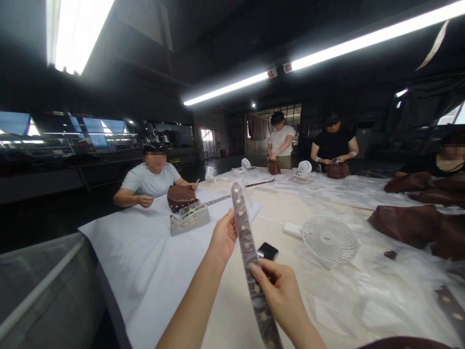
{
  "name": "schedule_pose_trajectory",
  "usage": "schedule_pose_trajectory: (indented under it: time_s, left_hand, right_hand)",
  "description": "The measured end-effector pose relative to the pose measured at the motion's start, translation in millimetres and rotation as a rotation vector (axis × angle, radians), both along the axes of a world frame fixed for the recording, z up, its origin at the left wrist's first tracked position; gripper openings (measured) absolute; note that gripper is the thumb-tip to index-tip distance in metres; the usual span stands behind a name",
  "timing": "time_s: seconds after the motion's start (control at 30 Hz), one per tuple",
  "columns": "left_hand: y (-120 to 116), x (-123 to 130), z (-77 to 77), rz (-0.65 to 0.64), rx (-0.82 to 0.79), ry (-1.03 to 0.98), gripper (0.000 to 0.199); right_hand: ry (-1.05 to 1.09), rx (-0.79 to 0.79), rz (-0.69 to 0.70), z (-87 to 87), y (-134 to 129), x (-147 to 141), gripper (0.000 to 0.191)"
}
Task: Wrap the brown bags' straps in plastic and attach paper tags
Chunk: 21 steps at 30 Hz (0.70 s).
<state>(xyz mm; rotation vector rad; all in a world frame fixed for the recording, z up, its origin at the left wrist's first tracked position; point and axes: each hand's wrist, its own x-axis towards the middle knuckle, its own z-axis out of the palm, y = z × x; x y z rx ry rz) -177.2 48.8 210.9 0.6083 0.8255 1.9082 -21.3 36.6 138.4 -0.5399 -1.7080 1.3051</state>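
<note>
A long brown strap (246, 237) with a row of pale round studs, wrapped in clear plastic film, stands up in front of me and runs down past the bottom edge. My left hand (224, 235) grips its left edge near the upper end. Lower down, my right hand (278, 286) pinches the strap between thumb and fingers. Behind the strap lies a black phone (268, 251) on the cream table surface. Left of my left hand stands a grey tape dispenser (190, 219).
A white fan (330, 240) lies to the right. Brown bags (409, 225) and plastic film (334, 300) cover the right side. Several people sit or stand around the table (145, 271), one at the left beside a brown bag (181, 197). Smaller fans stand at the far edge.
</note>
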Motion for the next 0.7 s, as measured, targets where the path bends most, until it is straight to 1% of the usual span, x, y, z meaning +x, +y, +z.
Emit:
schedule_pose_trajectory:
  time_s: [0.03, 0.07, 0.17, 0.2, 0.23, 0.27, 0.3, 0.37, 0.43, 0.47, 0.5, 0.53, 0.57, 0.63, 0.67, 0.7]
  left_hand:
    - [0, 4, -4.0, -0.001, -0.010, 0.033, 0.027]
    - [-2, 12, -12.1, -0.002, -0.010, 0.074, 0.027]
    - [-13, 38, -45.6, -0.002, -0.006, 0.173, 0.035]
    - [-16, 42, -53.3, -0.022, -0.010, 0.185, 0.036]
    - [-17, 41, -56.8, -0.049, -0.011, 0.189, 0.037]
    - [-15, 38, -55.5, -0.075, -0.006, 0.186, 0.039]
    - [-10, 31, -49.8, -0.101, 0.002, 0.174, 0.041]
    - [3, 16, -30.7, -0.136, 0.012, 0.130, 0.046]
    - [15, 7, -14.1, -0.103, 0.003, 0.077, 0.042]
    - [18, 9, -10.8, -0.069, -0.009, 0.059, 0.037]
    - [18, 15, -11.8, -0.030, -0.019, 0.047, 0.032]
    - [16, 25, -17.1, 0.002, -0.025, 0.035, 0.030]
    - [12, 36, -25.5, 0.000, -0.031, 0.019, 0.030]
    - [0, 58, -44.4, -0.094, -0.033, -0.019, 0.035]
    - [-5, 65, -51.0, -0.150, -0.024, -0.026, 0.037]
    - [-7, 67, -53.7, -0.194, -0.014, -0.024, 0.038]
  right_hand:
    - [0.001, 0.002, -0.017, 0.3, 1, 1, 0.043]
    - [0.006, 0.003, -0.034, 1.1, 2, 2, 0.043]
    - [0.048, -0.012, -0.078, 5.8, 9, 6, 0.043]
    - [0.067, -0.021, -0.089, 7.5, 11, 7, 0.042]
    - [0.080, -0.030, -0.095, 9.1, 12, 8, 0.042]
    - [0.081, -0.036, -0.089, 10.3, 13, 9, 0.043]
    - [0.071, -0.042, -0.076, 11.1, 13, 9, 0.043]
    - [0.032, -0.052, -0.036, 11.3, 12, 9, 0.043]
    - [-0.009, -0.053, 0.005, 10.3, 10, 8, 0.042]
    - [-0.017, -0.051, 0.009, 9.6, 9, 8, 0.042]
    - [-0.014, -0.048, -0.002, 9.1, 9, 7, 0.042]
    - [-0.003, -0.042, -0.027, 8.9, 9, 8, 0.042]
    - [0.017, -0.036, -0.066, 9.0, 10, 8, 0.041]
    - [0.066, -0.017, -0.155, 10.8, 14, 10, 0.039]
    - [0.083, -0.006, -0.186, 12.3, 15, 12, 0.038]
    - [0.091, 0.003, -0.202, 14.1, 17, 14, 0.037]
